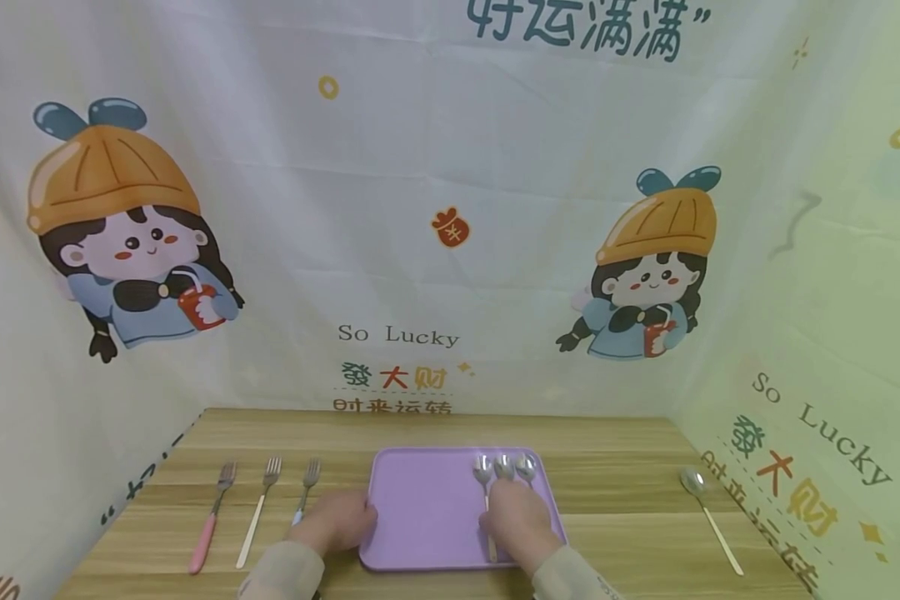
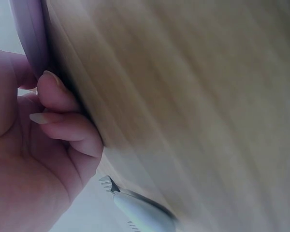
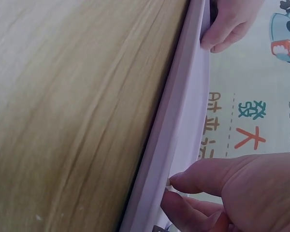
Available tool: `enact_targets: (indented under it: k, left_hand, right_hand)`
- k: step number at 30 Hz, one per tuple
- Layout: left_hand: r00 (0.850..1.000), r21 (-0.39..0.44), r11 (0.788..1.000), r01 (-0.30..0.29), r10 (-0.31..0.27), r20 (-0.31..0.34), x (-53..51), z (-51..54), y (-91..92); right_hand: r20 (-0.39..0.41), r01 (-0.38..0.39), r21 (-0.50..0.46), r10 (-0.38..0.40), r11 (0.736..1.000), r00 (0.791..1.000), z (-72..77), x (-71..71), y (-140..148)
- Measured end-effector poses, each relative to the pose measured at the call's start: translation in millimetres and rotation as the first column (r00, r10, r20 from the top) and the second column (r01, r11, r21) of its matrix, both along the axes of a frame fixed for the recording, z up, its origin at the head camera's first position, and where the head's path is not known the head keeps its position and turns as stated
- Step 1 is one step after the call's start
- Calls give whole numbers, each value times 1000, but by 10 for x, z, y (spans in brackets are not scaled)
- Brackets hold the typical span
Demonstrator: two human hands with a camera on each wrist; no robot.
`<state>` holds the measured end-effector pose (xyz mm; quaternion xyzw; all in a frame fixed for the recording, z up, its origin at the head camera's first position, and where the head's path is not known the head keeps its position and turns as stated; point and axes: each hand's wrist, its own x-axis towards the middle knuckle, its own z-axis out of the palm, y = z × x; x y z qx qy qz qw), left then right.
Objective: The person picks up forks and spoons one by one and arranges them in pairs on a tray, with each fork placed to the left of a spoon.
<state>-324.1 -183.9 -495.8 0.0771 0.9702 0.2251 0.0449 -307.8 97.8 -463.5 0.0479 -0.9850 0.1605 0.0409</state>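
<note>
A purple tray [image 1: 420, 512] lies on the table, with three spoons side by side at its right: a left one [image 1: 483, 472], a middle one [image 1: 503, 467] and a right one [image 1: 526, 467]. My left hand [image 1: 341, 518] grips the tray's left edge, fingers curled at the rim in the left wrist view [image 2: 48, 140]. Over the spoon handles, my right hand [image 1: 521, 518] covers the lower parts of the middle and right spoons. In the right wrist view its thumb and finger [image 3: 208, 193] pinch a handle end just inside the tray wall [image 3: 176, 111]; which spoon is unclear.
Left of the tray lie a pink-handled fork [image 1: 206, 537], a white-handled fork [image 1: 252, 529] and a blue-handled fork [image 1: 311, 475], partly hidden by my left hand. A spoon [image 1: 712, 521] lies at the far right. Printed cloth [image 1: 390, 250] hangs behind the table.
</note>
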Motion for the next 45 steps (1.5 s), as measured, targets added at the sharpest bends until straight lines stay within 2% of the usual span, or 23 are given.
enact_targets:
  k: [4,10,16,21,24,31,35,39,41,45]
  left_hand:
    - [1000,-38,999,24,-25,-19,-40,-65,-31]
    - [1000,-15,1000,19,-20,-21,-61,-89,-26]
    - [999,-45,999,25,-27,-43,-137,-217,-70]
    - [1000,-14,1000,21,-21,-24,-78,-117,-40]
    - [1000,-13,1000,16,-16,-8,-90,-122,-45]
    - [999,-43,999,24,-26,-43,-221,-315,-113]
    - [999,-42,999,19,-20,-40,-323,-441,-172]
    - [999,-26,999,19,-20,-45,-372,-488,-213]
    - [999,-20,1000,16,-17,-40,-274,-360,-155]
    - [999,-13,1000,9,-10,-39,-194,-282,-98]
  right_hand:
    - [-6,-18,-5,18,1000,1000,9,2,27]
    - [-67,-88,-37,85,995,994,48,-8,148]
    - [-54,-47,-139,40,989,998,90,-39,331]
    - [-36,-13,-154,8,988,999,116,-26,502]
    - [-20,14,-172,-18,985,1000,129,-20,607]
    - [-3,63,-208,-65,976,998,149,-5,837]
    - [-9,72,-181,-75,981,997,149,1,927]
    - [-8,69,-153,-71,986,997,122,8,1006]
    - [-1,78,-153,-79,985,997,99,15,1053]
    - [14,99,-167,-98,981,995,50,25,1172]
